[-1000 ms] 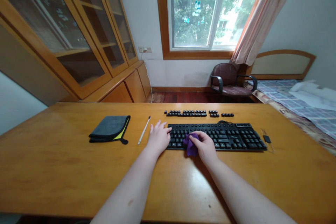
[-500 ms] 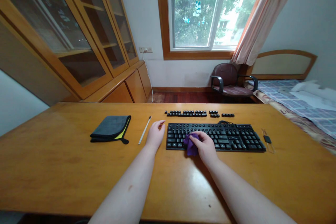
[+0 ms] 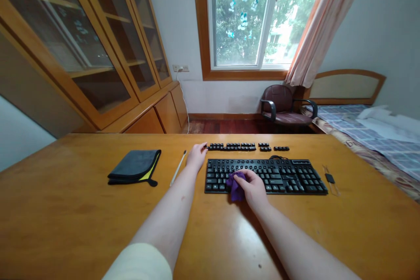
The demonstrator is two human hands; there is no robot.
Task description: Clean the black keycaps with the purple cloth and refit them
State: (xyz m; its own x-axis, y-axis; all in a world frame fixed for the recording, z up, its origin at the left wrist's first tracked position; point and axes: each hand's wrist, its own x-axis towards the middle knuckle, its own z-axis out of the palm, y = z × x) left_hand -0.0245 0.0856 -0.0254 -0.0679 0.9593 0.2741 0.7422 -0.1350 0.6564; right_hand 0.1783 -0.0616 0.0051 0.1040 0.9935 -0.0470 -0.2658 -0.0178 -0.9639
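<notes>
My right hand (image 3: 254, 190) pinches a crumpled purple cloth (image 3: 236, 187) over the lower left part of a black keyboard (image 3: 278, 176). Its fingertips are partly hidden by the cloth. Beyond the keyboard lie loose black keycaps (image 3: 232, 147) in two rows. At their left end, my left hand (image 3: 197, 156) has thumb and fingers closed round a small dark keycap (image 3: 205, 146). Left of that wrist is a thin white brush (image 3: 177, 169) with a dark head.
A folded grey cloth (image 3: 134, 165) with a yellow underside lies on the wooden desk (image 3: 82, 218) to the left. A small wire tool with a black grip (image 3: 330, 178) lies right of the keyboard. Behind the desk stands a chair (image 3: 278, 100).
My left hand has moved forward from beside the keyboard to the leftmost keycap and closed on it. My right hand keeps the purple cloth at the keyboard. The view has tilted slightly up.
</notes>
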